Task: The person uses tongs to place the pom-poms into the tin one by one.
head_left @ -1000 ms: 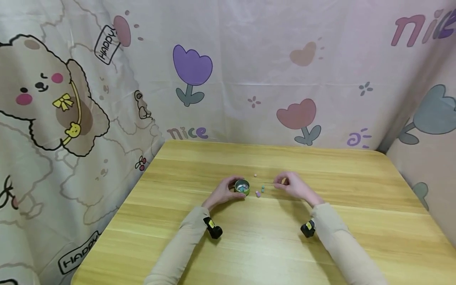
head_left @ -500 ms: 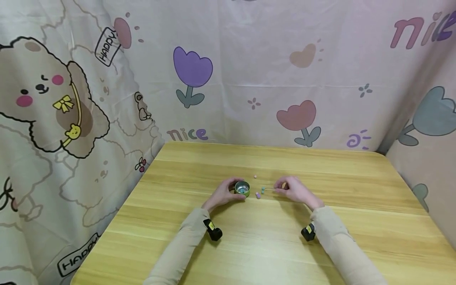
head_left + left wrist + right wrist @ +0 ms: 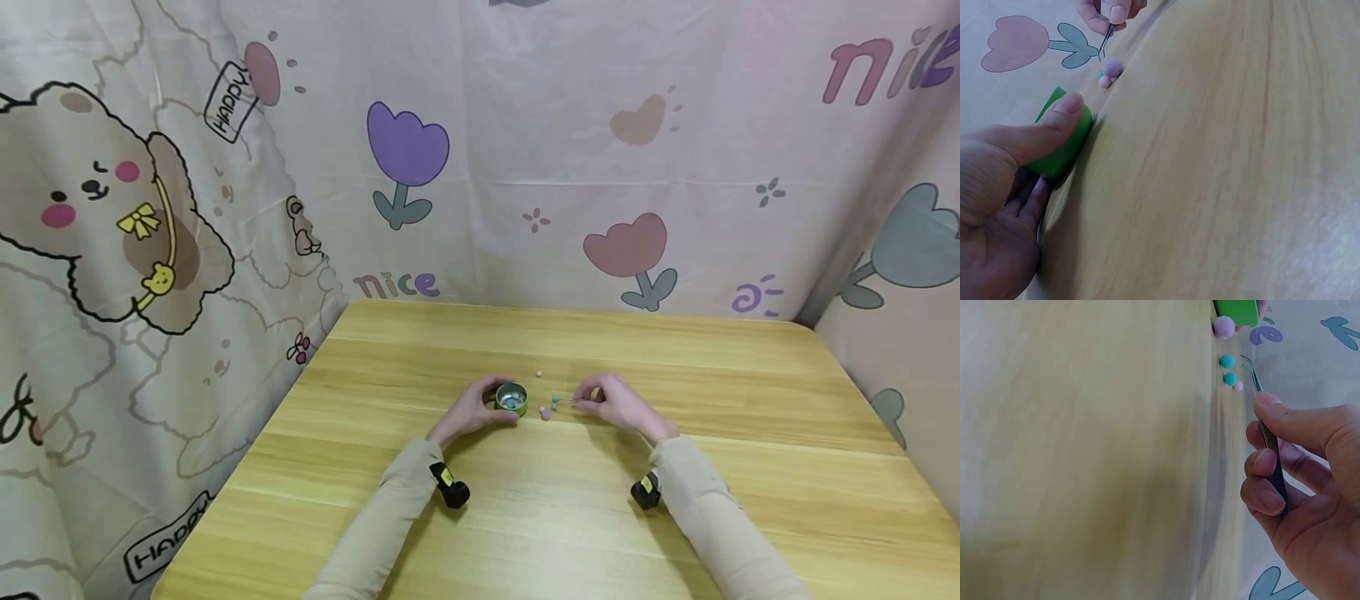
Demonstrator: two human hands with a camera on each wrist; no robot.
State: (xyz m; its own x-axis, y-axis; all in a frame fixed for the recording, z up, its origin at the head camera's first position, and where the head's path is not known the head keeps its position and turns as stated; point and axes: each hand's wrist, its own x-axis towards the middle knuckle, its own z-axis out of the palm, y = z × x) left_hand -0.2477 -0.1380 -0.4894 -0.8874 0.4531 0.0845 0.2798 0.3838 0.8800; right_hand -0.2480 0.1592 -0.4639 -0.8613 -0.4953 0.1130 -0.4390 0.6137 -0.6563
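Cloth (image 3: 112, 283) printed with a bear hangs leftmost | wooden table (image 3: 480, 533) spans our view | left hand (image 3: 471, 408), curled, grips green tin (image 3: 512, 412), small balls (image 3: 513, 402) inside | purple ball (image 3: 1224, 327), teal balls (image 3: 1227, 361) lie between tin and tweezers (image 3: 1269, 440), pink ball (image 3: 538, 374) farther back | right hand (image 3: 622, 406) pinches tweezers, tips parted | we see flower-printed cloth (image 3: 892, 342) rightmost

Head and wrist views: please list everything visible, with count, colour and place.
Table: one, tan, foreground
Cloth: count unclear, pale printed, behind table
Teal balls: two, teal, on table
Purple ball: one, purple, on table
Pink balls: apparently two, pink, on table
Tin: one, green, near purple ball
Inner balls: several, some teal, inside tin
Tweezers: one, dark, near teal balls
Cameras: two, black, on wrists
Sleeves: two, beige, on arms
Left hand: one, gripping tin
Right hand: one, gripping tweezers
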